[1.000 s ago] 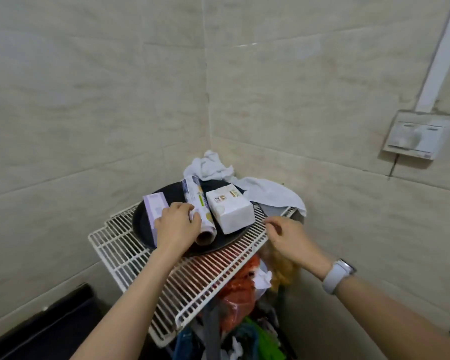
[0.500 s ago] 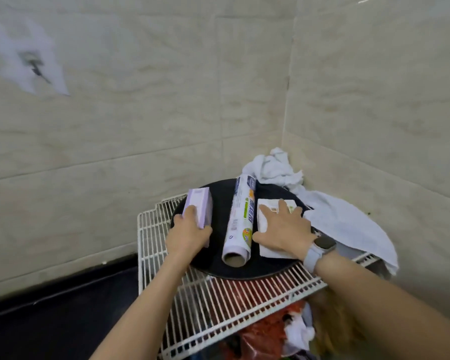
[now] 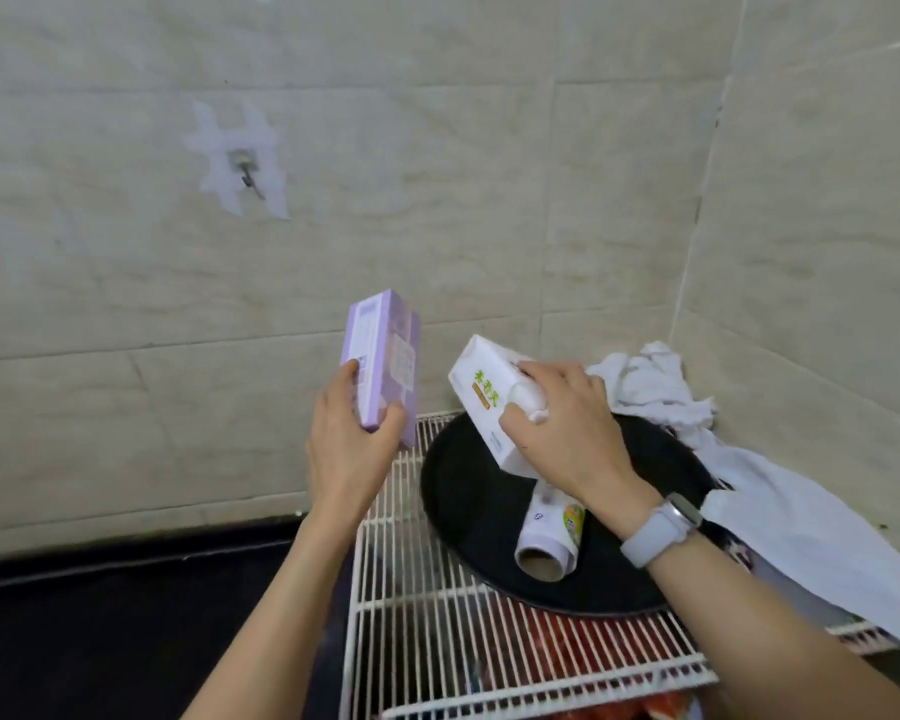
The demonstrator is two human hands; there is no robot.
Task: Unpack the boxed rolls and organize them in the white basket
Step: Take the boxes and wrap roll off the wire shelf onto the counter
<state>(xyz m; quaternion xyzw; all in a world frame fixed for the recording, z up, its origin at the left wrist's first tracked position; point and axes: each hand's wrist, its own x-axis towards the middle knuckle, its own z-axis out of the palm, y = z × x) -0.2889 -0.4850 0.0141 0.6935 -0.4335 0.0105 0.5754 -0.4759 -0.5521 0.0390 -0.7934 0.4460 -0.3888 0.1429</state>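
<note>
The white cardboard box has three big green Chinese signs on its side, too blurry to read. Nothing else is readable.

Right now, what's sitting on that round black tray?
One loose roll lies on the black tray, its cardboard core facing the camera. The right hand, holding the white box, covers the roll's far end and part of the tray.

Both hands raised, fingers clenched

Both boxes now off tray.
</note>
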